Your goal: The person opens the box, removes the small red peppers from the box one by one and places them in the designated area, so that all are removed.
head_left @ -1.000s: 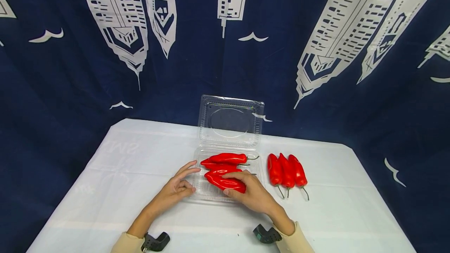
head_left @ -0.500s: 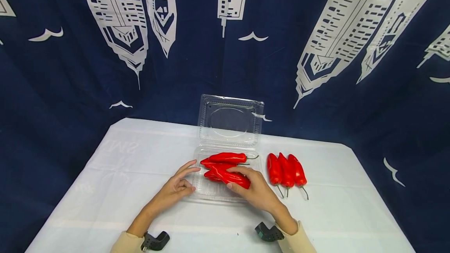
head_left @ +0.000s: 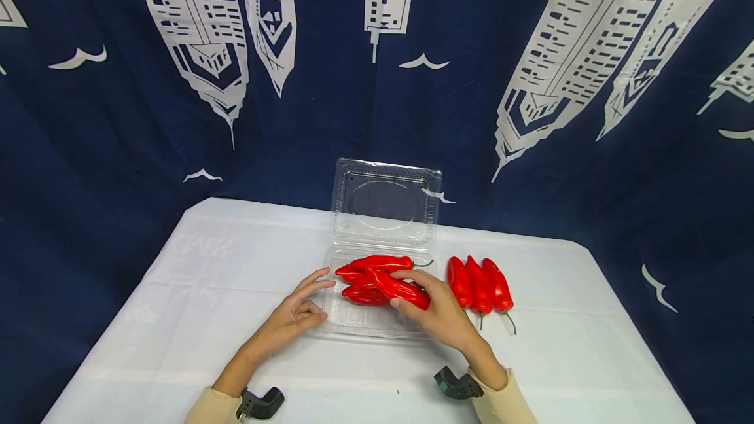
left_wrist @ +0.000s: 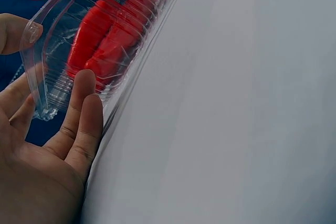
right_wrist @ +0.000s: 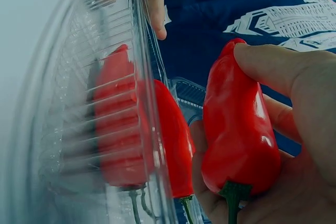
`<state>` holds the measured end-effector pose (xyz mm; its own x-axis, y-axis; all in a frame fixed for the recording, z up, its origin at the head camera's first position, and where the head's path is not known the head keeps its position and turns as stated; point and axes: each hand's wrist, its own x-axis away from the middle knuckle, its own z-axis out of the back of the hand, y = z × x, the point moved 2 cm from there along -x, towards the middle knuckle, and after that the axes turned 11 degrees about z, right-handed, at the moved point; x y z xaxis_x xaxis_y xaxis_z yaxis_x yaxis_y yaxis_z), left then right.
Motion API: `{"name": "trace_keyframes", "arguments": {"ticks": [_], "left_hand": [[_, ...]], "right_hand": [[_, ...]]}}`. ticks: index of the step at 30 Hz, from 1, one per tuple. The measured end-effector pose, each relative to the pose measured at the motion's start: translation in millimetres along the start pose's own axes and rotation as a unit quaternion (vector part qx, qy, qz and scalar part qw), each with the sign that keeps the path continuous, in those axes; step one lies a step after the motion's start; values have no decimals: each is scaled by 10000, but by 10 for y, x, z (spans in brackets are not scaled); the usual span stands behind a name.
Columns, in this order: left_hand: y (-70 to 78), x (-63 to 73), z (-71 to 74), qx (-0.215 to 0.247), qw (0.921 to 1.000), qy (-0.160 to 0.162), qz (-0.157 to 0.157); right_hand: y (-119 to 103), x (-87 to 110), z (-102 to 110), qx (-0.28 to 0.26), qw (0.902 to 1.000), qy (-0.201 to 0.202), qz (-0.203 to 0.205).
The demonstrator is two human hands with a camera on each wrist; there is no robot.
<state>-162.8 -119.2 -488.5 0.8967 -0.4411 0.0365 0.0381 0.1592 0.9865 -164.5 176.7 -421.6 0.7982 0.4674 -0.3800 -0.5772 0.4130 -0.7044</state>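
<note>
Left hand [head_left: 296, 311], fingers spread, touches clear box [head_left: 356, 326] — right hand [head_left: 442, 311] grips red pepper [head_left: 400, 290] (cloth lettering [head_left: 206, 246]: faint, unreadable).

I see one glossy red pepper [head_left: 397, 288] with a green stem, held slantwise in the right hand [head_left: 446, 314] over a clear plastic box [head_left: 353, 324]. The box stands open, lid [head_left: 383, 205] raised at the back; I count three peppers [head_left: 361, 294] lying crosswise inside. Another three peppers [head_left: 480, 286] lie side by side to its right.
</note>
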Motion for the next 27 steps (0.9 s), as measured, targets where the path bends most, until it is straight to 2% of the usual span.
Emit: {"name": "trace_keyframes", "arguments": {"ticks": [7,18,27], "left_hand": [[-3,9,-6,5,10000,2,4],[17,-1,-9,4,10000,22,-50],[17,-2,-14,64,10000,-4,-18]], "right_hand": [[-8,7,37,22,10000,43,-37],[8,14,209,-31,9997,219,-112],[43,31,329,271,9981,498,-254]]}}
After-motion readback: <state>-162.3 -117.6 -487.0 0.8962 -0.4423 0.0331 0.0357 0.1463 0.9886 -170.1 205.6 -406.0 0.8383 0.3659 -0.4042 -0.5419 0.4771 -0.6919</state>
